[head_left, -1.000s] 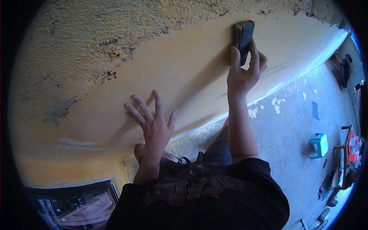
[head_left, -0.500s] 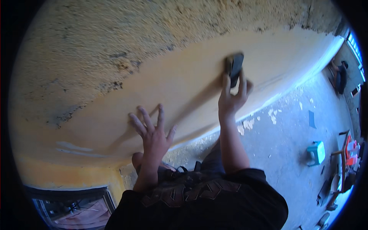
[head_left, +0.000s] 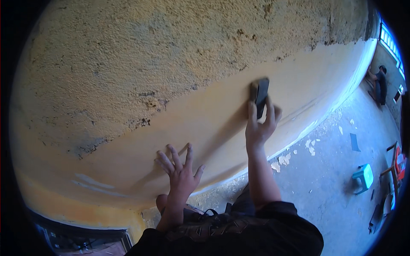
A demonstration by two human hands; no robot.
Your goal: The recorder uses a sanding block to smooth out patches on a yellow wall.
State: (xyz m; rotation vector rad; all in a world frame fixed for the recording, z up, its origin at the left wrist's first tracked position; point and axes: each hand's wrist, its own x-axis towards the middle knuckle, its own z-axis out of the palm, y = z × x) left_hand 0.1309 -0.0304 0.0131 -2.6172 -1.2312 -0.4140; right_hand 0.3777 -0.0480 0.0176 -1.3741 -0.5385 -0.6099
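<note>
My right hand (head_left: 261, 130) grips a dark sanding block (head_left: 260, 96) between thumb and fingers. The block lies against the smooth yellowish band of the wall (head_left: 222, 117), a little below its rough upper part. My left hand (head_left: 181, 175) is spread out lower and to the left, with its fingertips at the same wall and nothing in it. Both hands throw long shadows to the lower left over the smooth surface. The block's wall-side face is hidden.
Pale flakes (head_left: 284, 160) lie on the grey floor by the wall's foot. To the right stand a turquoise stool (head_left: 363, 178) and a wooden piece of furniture with red things. A dark sheet (head_left: 355, 142) lies farther off. Another person (head_left: 378, 85) crouches at the far right. A dark-framed opening (head_left: 85, 237) is lower left.
The view has tilted, so the wall and both hands sit lower in the picture. Against the wall, the sanding block has shifted slightly left. My left hand stays spread at nearly the same spot.
</note>
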